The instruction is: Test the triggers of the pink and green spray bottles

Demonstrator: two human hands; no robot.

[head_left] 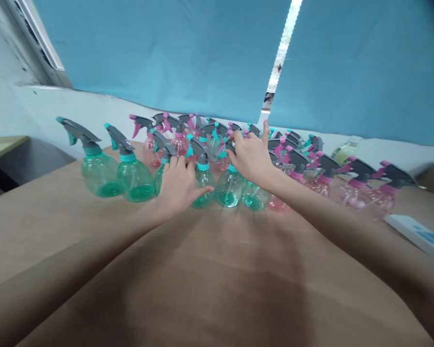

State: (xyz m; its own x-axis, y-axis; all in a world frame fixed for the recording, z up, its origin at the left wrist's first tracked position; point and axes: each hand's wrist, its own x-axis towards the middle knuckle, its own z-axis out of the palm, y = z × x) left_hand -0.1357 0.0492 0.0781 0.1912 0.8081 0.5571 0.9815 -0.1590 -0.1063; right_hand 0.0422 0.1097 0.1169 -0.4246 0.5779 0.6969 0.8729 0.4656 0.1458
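Note:
Green spray bottles with grey heads and teal triggers stand in the front row on the table. My left hand [179,185] lies against one green spray bottle [158,180], its thumb stretched out to the right in front of another green bottle [202,199]. Its fingertips are partly hidden among the bottles. My right hand [251,155] reaches over the row, thumb and forefinger closed round the grey head of a green spray bottle [229,190]; one finger sticks up. Whether that bottle touches the table is hard to tell.
Pink spray bottles [323,180] stand behind and to the right, several of them blurred. A white and blue box [417,234] lies on the brown table [217,270] at right. Behind are a low white wall [97,103] and a blue curtain [173,53].

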